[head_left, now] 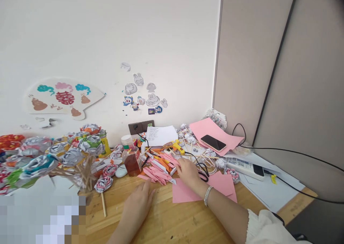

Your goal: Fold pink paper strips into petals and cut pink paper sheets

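Observation:
My left hand (137, 201) rests on the wooden table, its fingers stretched toward the near edge of a pile of folded pink paper strips (158, 172). Nothing shows in it. At the right side of that pile, my right hand (188, 173) has its fingers and thumb closed on a folded pink paper strip (172, 158); its fingertips are partly hidden among the pieces. Orange and white folded pieces lie mixed into the heap. Pink paper sheets (185, 194) lie beneath my right forearm. Just behind the pile is a yellow hot glue gun (178, 147).
A bottle of amber liquid (132, 161) stands left of the pile. Paper flowers on sticks (72, 156) crowd the left side. A phone (213, 143) lies on pink paper at the back right, near a white power strip (245, 168) and black cables. The wall rises behind.

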`<state>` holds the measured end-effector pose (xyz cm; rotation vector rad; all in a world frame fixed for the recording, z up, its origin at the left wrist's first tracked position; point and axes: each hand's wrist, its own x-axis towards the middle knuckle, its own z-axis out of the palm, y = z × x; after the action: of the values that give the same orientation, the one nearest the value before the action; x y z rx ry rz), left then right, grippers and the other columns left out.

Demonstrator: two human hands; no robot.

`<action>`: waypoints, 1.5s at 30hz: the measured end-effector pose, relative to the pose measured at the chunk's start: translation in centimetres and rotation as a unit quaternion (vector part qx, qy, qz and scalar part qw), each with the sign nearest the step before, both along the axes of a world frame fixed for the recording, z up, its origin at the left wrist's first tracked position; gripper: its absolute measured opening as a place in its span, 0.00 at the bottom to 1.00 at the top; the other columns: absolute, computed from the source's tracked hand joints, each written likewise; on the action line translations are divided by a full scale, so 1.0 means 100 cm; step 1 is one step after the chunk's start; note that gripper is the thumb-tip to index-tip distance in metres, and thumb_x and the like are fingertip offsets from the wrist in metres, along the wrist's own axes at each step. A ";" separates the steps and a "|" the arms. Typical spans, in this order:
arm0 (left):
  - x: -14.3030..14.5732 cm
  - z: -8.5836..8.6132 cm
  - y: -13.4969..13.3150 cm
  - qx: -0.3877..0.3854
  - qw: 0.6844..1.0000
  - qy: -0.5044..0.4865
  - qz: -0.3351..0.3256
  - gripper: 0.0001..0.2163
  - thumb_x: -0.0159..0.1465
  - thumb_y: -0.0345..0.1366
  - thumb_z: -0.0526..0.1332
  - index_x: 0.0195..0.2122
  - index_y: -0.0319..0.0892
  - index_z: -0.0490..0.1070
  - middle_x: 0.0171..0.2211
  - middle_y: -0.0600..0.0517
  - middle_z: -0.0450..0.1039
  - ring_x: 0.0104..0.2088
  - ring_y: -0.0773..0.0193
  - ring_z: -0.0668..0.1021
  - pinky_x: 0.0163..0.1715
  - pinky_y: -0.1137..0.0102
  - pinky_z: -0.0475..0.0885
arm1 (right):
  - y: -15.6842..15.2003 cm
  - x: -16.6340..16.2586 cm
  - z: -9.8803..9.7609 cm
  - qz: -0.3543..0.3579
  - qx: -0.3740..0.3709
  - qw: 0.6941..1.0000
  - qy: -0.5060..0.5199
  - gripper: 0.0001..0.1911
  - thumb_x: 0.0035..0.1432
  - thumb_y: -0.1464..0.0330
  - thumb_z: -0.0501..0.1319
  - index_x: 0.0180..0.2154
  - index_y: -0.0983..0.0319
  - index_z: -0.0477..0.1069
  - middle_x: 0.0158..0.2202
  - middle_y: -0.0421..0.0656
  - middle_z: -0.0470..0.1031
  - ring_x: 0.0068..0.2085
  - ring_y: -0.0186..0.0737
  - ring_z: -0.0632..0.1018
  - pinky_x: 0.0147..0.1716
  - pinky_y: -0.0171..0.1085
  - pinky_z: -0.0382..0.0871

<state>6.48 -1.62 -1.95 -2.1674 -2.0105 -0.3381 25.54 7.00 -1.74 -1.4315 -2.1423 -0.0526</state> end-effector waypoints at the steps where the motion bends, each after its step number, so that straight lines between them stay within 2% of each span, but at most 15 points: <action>1: 0.000 -0.001 0.000 0.000 1.000 0.001 -0.007 0.16 0.61 0.37 0.45 0.47 0.37 0.63 0.42 0.43 0.72 0.42 0.57 0.73 0.39 0.65 0.67 | 0.001 0.000 0.000 -0.004 0.000 1.000 0.004 0.10 0.58 0.68 0.47 0.31 0.62 0.66 0.31 0.45 0.69 0.35 0.39 0.69 0.31 0.34 0.58; 6: -0.003 -0.008 0.003 0.011 0.999 0.007 -0.029 0.15 0.60 0.35 0.47 0.44 0.36 0.67 0.43 0.42 0.71 0.44 0.57 0.72 0.43 0.63 0.66 | 0.002 -0.001 -0.002 0.006 0.008 1.000 0.016 0.12 0.53 0.62 0.54 0.36 0.62 0.67 0.38 0.47 0.67 0.40 0.44 0.67 0.38 0.38 0.59; 12: -0.006 -0.027 0.011 -0.005 0.998 -0.012 -0.062 0.20 0.60 0.40 0.47 0.51 0.38 0.62 0.52 0.42 0.64 0.52 0.54 0.65 0.50 0.59 0.60 | -0.008 -0.009 -0.006 0.070 0.009 0.997 0.019 0.30 0.47 0.55 0.57 0.51 0.61 0.58 0.49 0.50 0.61 0.48 0.49 0.62 0.46 0.43 0.56; 17: -0.004 -0.032 0.011 -0.031 0.996 -0.030 -0.077 0.22 0.60 0.43 0.46 0.55 0.41 0.56 0.57 0.45 0.57 0.57 0.55 0.57 0.52 0.57 0.56 | -0.013 -0.026 -0.014 0.089 -0.012 0.996 -0.011 0.37 0.43 0.51 0.58 0.52 0.61 0.55 0.56 0.51 0.53 0.54 0.52 0.56 0.50 0.46 0.51; 22: -0.003 -0.032 0.010 -0.059 0.996 -0.034 -0.052 0.25 0.60 0.41 0.45 0.57 0.34 0.50 0.58 0.43 0.52 0.58 0.56 0.54 0.54 0.58 0.53 | -0.001 -0.051 -0.012 0.069 -0.015 0.996 -0.054 0.39 0.40 0.54 0.61 0.52 0.64 0.56 0.55 0.55 0.54 0.52 0.55 0.59 0.48 0.48 0.53; 25: -0.002 -0.032 0.009 -0.061 0.997 -0.035 -0.036 0.26 0.60 0.41 0.45 0.57 0.30 0.49 0.58 0.41 0.51 0.58 0.57 0.56 0.55 0.60 0.53 | 0.008 -0.068 -0.009 0.047 -0.026 0.995 -0.082 0.37 0.37 0.56 0.62 0.49 0.66 0.59 0.49 0.56 0.62 0.47 0.56 0.63 0.44 0.49 0.56; 29: -0.002 -0.031 0.009 -0.067 0.997 -0.029 -0.036 0.27 0.60 0.42 0.44 0.57 0.31 0.48 0.58 0.42 0.50 0.58 0.57 0.55 0.55 0.60 0.53 | 0.019 -0.079 -0.004 0.027 -0.032 0.994 -0.099 0.30 0.39 0.59 0.63 0.45 0.66 0.62 0.41 0.54 0.67 0.44 0.54 0.66 0.40 0.47 0.60; 33: -0.003 -0.032 0.010 -0.073 0.996 -0.020 -0.041 0.26 0.60 0.43 0.43 0.57 0.34 0.50 0.58 0.44 0.50 0.58 0.56 0.55 0.54 0.58 0.54 | 0.027 -0.076 0.002 0.058 -0.030 0.992 -0.109 0.26 0.41 0.63 0.63 0.43 0.67 0.63 0.40 0.55 0.68 0.44 0.52 0.68 0.38 0.44 0.62; 38: -0.004 -0.036 0.011 -0.061 0.997 -0.024 -0.045 0.25 0.60 0.41 0.46 0.57 0.37 0.50 0.58 0.45 0.49 0.58 0.55 0.55 0.54 0.57 0.55 | 0.037 -0.068 0.012 0.091 -0.047 0.989 -0.109 0.24 0.41 0.68 0.62 0.43 0.64 0.63 0.38 0.50 0.71 0.39 0.46 0.73 0.34 0.37 0.64; 45: -0.004 -0.039 0.012 -0.049 0.997 -0.029 -0.048 0.24 0.60 0.42 0.46 0.57 0.39 0.50 0.58 0.46 0.51 0.58 0.56 0.56 0.53 0.58 0.55 | 0.055 -0.060 0.039 0.080 -0.067 0.991 -0.086 0.19 0.43 0.70 0.58 0.41 0.62 0.62 0.38 0.48 0.72 0.37 0.45 0.74 0.29 0.35 0.62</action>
<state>6.07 -0.46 -5.81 -2.3454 -1.9969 -0.3240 19.56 12.49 2.18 -1.3665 -2.4364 0.0293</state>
